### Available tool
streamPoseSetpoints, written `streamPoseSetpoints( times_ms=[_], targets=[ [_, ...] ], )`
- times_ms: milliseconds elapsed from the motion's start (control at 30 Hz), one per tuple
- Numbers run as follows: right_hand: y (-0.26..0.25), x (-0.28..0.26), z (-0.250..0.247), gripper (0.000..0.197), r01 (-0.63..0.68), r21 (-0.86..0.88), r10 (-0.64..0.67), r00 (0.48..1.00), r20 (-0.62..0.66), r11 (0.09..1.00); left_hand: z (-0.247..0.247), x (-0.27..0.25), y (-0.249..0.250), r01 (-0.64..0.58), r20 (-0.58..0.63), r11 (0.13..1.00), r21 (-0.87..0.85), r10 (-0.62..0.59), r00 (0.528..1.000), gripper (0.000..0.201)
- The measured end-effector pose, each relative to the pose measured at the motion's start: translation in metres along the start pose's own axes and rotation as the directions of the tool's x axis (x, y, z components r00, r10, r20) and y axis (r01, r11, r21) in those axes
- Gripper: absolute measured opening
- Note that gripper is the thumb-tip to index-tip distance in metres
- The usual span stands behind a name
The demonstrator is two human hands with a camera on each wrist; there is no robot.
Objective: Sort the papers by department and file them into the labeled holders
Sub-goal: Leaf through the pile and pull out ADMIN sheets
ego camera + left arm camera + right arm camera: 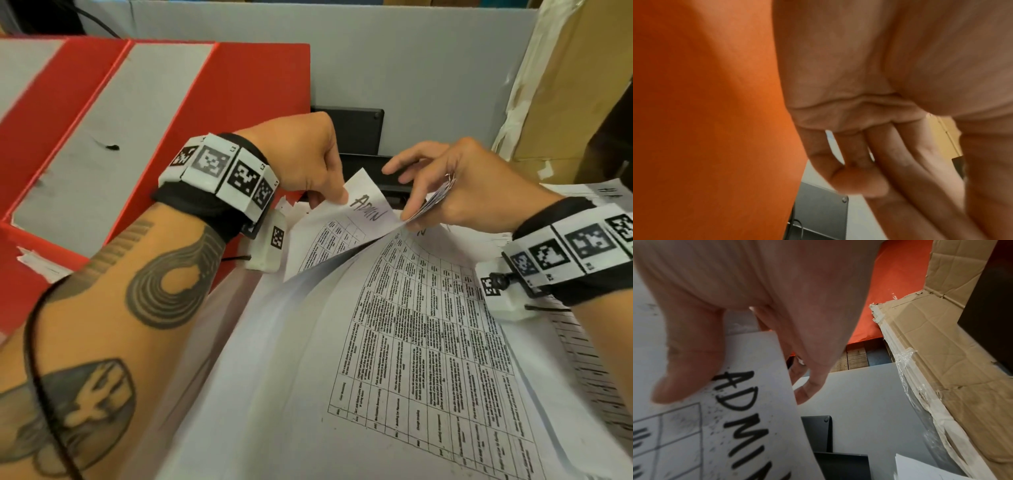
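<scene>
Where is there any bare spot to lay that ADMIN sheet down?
Hardly any. Printed papers cover the space beneath both hands, and red holders crowd the left. The only bare patch shows by the black stand, against the grey partition.

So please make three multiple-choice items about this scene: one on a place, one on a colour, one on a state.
1. Where are the file holders?
A. left of the papers
B. right of the papers
C. under the papers

2. What colour are the holders?
A. blue
B. red
C. green

3. What is the left hand doing?
A. resting flat
B. pointing
C. pinching the sheet marked ADMIN

Answers:
1 A, they stand beyond the left forearm.
2 B, their walls are red.
3 C, the thumb presses the lifted sheet's top edge, while the right hand holds further sheets.
</scene>
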State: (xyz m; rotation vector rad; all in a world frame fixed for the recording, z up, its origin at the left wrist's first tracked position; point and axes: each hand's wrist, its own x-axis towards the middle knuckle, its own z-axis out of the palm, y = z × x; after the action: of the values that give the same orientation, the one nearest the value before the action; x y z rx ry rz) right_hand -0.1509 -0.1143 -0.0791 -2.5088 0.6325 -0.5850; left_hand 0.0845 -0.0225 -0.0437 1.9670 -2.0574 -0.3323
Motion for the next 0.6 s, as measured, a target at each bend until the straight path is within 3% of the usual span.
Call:
streamPoseSetpoints(
  times_ms=[167,267,367,433,467,567,600],
  targets=[
    [0.003,0.002,0.001,0.024,0.002,-0.022,-0.002,1.000,0.001,1.000,0.004,-0.008,0.008,-0.108,-0.107,0.960,-0.258,0.083,0.991,0.019],
    [-0.001,0.002,0.004,0.029,-0.028,-0.039,0.023,0.994,-0.105,0.999,0.007,-0.016,0.017,-0.161,-0.066,0.912,-0.378,0.147,0.987,0.042],
    [-0.010,0.003,0.006,0.052,-0.015,-0.042,0.004,0.967,-0.253,0.999,0.011,-0.023,0.024,-0.045,0.027,0.960,-0.277,0.054,0.998,0.087],
    [-0.017,0.003,0.007,0.066,0.013,0.004,-0.010,0.943,-0.332,1.000,0.015,-0.025,0.025,0.022,-0.030,0.996,-0.087,-0.025,0.999,0.105],
    [-0.021,0.003,0.008,0.069,0.028,0.015,-0.020,0.931,-0.364,0.999,0.016,-0.027,0.024,0.044,-0.061,0.998,-0.037,-0.046,0.997,0.099],
    [-0.028,0.006,0.005,0.065,0.056,0.013,-0.043,0.879,-0.475,0.998,0.008,-0.036,0.024,0.053,-0.079,0.998,-0.039,-0.056,0.995,0.043],
    [-0.030,0.006,0.002,0.063,0.066,0.027,-0.043,0.855,-0.518,0.997,0.003,-0.040,0.024,0.047,-0.113,0.998,-0.031,-0.050,0.992,0.033]
  ],
)
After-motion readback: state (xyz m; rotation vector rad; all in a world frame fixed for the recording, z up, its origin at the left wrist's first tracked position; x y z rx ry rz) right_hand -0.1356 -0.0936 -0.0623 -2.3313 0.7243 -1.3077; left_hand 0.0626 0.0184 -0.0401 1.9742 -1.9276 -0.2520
